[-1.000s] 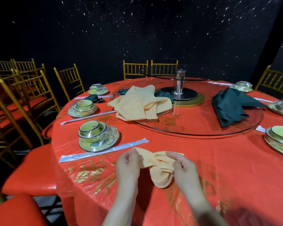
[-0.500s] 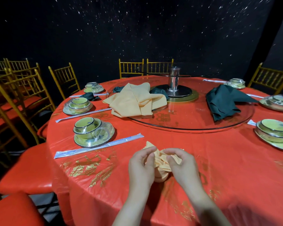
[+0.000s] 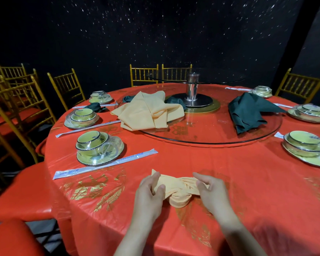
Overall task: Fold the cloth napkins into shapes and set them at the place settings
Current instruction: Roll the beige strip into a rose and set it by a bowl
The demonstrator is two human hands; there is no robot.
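Pinching a seemingly pleated napkin are left hand and right hand.

Your left hand and right hand sit close together, forearms angled inward. Each pinches an end of the peach napkin.

Blue print on the chopstick wrapper cannot be read.

Six dish sets, two hands
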